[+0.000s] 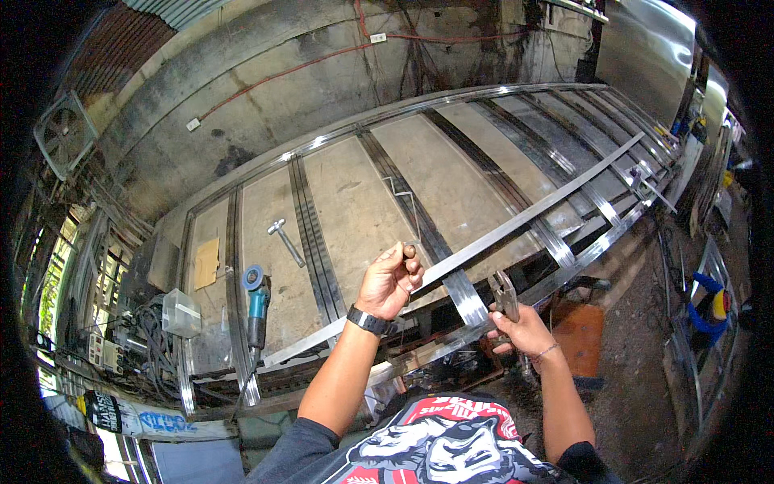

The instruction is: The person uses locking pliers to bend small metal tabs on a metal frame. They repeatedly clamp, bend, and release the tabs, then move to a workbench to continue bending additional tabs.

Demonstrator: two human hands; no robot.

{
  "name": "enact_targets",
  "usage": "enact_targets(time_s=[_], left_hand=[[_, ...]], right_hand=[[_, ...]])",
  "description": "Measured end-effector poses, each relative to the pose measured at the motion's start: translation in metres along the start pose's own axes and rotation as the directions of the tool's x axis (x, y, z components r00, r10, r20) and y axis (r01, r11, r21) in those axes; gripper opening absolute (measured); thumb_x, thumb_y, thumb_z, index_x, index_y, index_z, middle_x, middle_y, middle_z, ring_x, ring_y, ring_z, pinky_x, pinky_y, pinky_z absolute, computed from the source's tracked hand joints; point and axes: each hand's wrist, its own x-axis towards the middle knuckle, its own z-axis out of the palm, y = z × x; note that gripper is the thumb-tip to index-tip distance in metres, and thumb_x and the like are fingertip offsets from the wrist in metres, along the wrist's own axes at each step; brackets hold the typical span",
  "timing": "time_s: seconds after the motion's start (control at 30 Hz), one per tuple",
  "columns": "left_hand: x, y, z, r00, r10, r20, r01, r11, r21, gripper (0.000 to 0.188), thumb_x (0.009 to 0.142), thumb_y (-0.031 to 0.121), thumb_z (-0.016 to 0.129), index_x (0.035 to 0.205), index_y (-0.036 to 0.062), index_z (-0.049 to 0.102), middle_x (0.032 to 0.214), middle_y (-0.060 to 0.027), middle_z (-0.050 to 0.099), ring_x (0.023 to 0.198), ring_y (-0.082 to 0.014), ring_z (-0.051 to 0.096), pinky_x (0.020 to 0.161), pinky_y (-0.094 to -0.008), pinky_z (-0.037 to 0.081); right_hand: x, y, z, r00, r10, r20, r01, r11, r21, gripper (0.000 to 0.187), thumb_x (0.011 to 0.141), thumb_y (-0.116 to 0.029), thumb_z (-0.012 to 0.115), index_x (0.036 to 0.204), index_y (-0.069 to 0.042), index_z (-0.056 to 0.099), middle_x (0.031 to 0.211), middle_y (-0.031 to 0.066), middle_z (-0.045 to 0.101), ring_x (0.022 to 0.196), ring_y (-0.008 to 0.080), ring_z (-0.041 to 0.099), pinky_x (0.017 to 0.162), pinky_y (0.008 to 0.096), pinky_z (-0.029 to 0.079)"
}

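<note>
My left hand (390, 282), with a dark watch on its wrist, has its fingers closed in a pinch above the metal frame. A thin metal rod with zigzag bends (416, 211) runs up and away from those fingertips. Gripped in my right hand (524, 335) is a pair of pliers (506, 295), its jaws pointing up near the frame's near edge. Between and beyond both hands, a long grey metal bar (516, 218) lies diagonally across the slats of the frame (466, 298). Part of the bar is hidden behind my left hand and wrist.
A hammer (286, 244), a teal angle grinder (257, 310), a clear plastic box (181, 313) and a cardboard piece (206, 262) lie on the left. A clamp (641, 179) sits at the far right end. Concrete wall (290, 97) backs the table; an orange-brown board (579, 343) stands near right.
</note>
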Motion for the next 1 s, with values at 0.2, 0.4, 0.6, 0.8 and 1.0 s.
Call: enact_targets(time_s=[0.2,0.4,0.6,0.8,1.0], left_hand=[[-0.003,-0.004,0.006,1.0,-0.001,-0.001,0.001,1.0,0.001,0.027,0.107,0.03,0.055,0.101,0.0048,0.062,0.082,-0.0066,0.06,0.068,-0.0193,0.05,0.059,-0.0299,0.041],[-0.006,-0.004,0.012,1.0,-0.019,0.023,0.018,0.998,0.055,0.023,0.103,0.03,0.061,0.099,0.0071,0.062,0.083,-0.0041,0.061,0.072,-0.017,0.053,0.061,-0.0274,0.042],[-0.009,0.0,0.018,1.0,0.009,-0.021,-0.008,0.998,0.056,0.026,0.106,0.03,0.058,0.1,0.0054,0.063,0.082,-0.0062,0.059,0.068,-0.0185,0.05,0.06,-0.0288,0.041],[-0.009,-0.001,0.02,0.999,0.005,-0.043,-0.001,0.996,0.087,0.024,0.105,0.029,0.06,0.099,0.0053,0.064,0.082,-0.0058,0.061,0.069,-0.0183,0.051,0.06,-0.0284,0.042],[-0.01,-0.008,0.034,0.996,0.028,-0.088,-0.006,0.969,0.246,0.025,0.104,0.031,0.061,0.098,0.0072,0.064,0.081,-0.0031,0.064,0.07,-0.0141,0.057,0.058,-0.0267,0.044]], right_hand=[[-0.006,-0.021,0.007,0.995,-0.103,0.0,0.103,0.995,0.004,0.036,0.103,-0.026,0.064,0.129,-0.001,0.06,0.111,0.0103,0.068,0.092,0.0214,0.071,0.074,0.0363,0.064],[-0.004,-0.045,0.01,0.955,-0.292,0.06,0.294,0.956,-0.024,0.043,0.102,-0.029,0.065,0.133,0.001,0.059,0.122,0.0127,0.069,0.095,0.0192,0.069,0.078,0.0336,0.06],[-0.015,-0.078,0.0,0.866,-0.418,0.273,0.111,0.694,0.712,0.072,0.097,-0.033,0.067,0.148,0.01,0.038,0.123,0.0326,0.064,0.091,0.0301,0.073,0.073,0.0373,0.064],[-0.021,-0.066,0.027,0.886,-0.435,0.163,0.109,0.535,0.838,0.063,0.086,-0.019,0.068,0.142,0.003,0.051,0.13,0.0249,0.065,0.127,0.0411,0.061,0.109,0.0524,0.049],[-0.034,-0.117,0.025,0.788,-0.609,0.09,0.575,0.676,-0.462,0.049,0.088,-0.002,0.064,0.137,0.001,0.054,0.11,0.0141,0.068,0.106,0.0267,0.068,0.097,0.039,0.052]])
